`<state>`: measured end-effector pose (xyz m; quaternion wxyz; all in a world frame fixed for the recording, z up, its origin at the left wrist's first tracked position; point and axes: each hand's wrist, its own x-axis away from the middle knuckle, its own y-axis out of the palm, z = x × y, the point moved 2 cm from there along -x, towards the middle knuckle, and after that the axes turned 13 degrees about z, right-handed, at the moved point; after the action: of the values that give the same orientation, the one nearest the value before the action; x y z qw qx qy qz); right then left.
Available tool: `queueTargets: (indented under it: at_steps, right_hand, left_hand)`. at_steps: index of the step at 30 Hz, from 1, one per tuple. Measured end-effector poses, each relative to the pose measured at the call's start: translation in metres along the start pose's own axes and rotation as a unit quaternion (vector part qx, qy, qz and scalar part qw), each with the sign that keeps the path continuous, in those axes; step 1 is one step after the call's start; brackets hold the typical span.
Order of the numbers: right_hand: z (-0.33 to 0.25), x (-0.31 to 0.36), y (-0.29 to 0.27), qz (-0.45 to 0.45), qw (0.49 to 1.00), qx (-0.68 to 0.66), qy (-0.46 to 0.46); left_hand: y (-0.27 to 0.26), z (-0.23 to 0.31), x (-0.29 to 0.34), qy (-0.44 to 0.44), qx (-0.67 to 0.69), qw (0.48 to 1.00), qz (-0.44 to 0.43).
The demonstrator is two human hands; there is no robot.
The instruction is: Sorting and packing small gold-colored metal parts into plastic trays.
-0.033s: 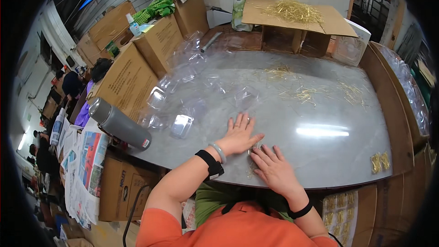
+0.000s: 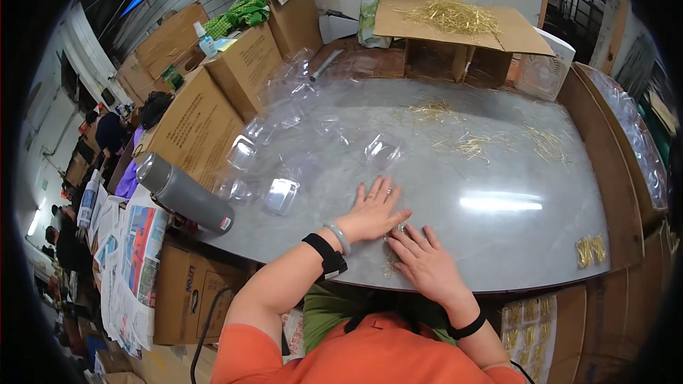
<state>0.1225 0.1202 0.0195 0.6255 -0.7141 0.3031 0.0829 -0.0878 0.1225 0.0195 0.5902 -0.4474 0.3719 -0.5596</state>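
Observation:
My left hand [image 2: 373, 215] lies spread on the grey tabletop [image 2: 441, 192], palm down, fingers pointing away from me. Beside it, to the right and nearer the edge, my right hand [image 2: 428, 262] rests flat with its fingers stretched out. Small clear plastic [image 2: 390, 252] shows in the gap between the hands; the rest of it is covered, and I cannot make out its shape. Beyond my left hand sits a clear plastic tray [image 2: 383, 149], and to its left another clear tray [image 2: 282, 195]. Loose thin gold wire pieces [image 2: 473, 145] are scattered farther back.
A grey bottle [image 2: 183, 192] stands at the left edge before cardboard boxes [image 2: 196, 124]. Small gold bundles [image 2: 590, 250] lie at the right corner. A gold wire heap [image 2: 455, 17] tops a cardboard shelf [image 2: 398, 23] at the back. A cardboard wall [image 2: 605, 149] borders the right side.

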Motion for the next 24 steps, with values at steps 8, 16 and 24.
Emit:
queueTargets:
  at_steps: [8, 16, 24]
  right_hand:
    - [0.010, 0.019, -0.003, 0.136, 0.968, -0.136, 0.161]
    - [-0.022, 0.021, -0.016, 0.058, 0.989, -0.041, 0.133]
    - [0.034, 0.016, -0.031, 0.108, 0.969, -0.088, 0.204]
  left_hand:
    - [0.003, 0.002, 0.039, 0.174, 0.129, 0.974, -0.063]
    - [-0.007, 0.014, 0.087, 0.244, 0.104, 0.963, 0.037]
    - [0.024, 0.040, 0.093, 0.140, 0.091, 0.960, 0.225]
